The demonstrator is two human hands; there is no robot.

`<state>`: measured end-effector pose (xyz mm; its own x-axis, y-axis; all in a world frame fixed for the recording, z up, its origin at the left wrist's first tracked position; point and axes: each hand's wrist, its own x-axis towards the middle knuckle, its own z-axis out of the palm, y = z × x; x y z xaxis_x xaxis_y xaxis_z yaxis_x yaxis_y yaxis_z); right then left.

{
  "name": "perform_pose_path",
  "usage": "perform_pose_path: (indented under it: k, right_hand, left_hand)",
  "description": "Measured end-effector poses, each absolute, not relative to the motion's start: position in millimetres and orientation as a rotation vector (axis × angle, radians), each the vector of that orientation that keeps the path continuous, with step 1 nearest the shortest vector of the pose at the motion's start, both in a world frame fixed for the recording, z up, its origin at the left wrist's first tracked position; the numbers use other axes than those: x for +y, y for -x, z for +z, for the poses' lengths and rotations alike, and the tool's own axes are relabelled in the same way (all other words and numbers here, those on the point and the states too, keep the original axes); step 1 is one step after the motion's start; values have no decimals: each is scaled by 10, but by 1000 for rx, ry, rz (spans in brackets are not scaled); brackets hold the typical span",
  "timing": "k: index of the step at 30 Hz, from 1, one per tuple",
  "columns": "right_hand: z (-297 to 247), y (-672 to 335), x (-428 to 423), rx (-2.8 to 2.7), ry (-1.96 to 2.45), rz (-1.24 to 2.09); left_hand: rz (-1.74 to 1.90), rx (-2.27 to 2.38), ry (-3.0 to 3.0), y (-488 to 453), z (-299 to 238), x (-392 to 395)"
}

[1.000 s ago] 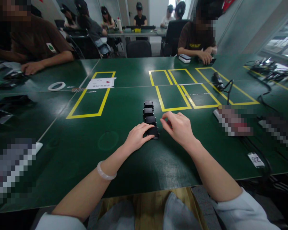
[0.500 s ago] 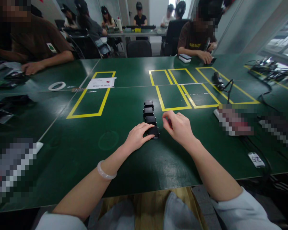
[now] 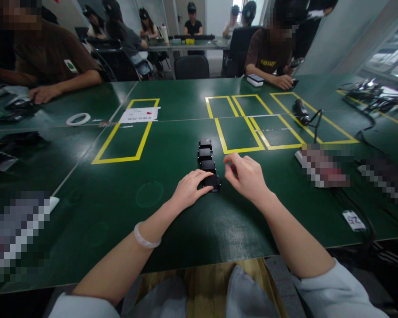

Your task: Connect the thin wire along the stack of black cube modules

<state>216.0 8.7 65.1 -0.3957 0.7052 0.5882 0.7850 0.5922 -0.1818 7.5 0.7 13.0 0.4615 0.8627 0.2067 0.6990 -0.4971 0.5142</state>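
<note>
A short row of several small black blocks, with tiny knobs on their sides, runs away from me along the green table. My left hand grips the nearest black block, fingers across its far left corner and thumb along its near edge. To the right of the row, apart from it, is my right hand. Its fingers are curled in with thumb and index near each other, and whether something small sits between them is hidden.
Yellow tape frames mark the table beyond my hands. A paper sheet and a tape roll lie at left. A small black device with a cable and a blurred-out box are at right. Co-workers sit opposite.
My hands have hardly moved; both stay beside the black blocks. Across the table at right, a co-worker's raised hand has shifted slightly.
</note>
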Motion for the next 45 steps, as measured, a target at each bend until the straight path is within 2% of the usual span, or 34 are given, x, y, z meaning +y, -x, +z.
perform_pose_path:
  k: [45]
  right_hand:
    - [656,-2165,90,-2195,1171,-157]
  left_hand:
    - [634,1320,-2370,-80,121,6]
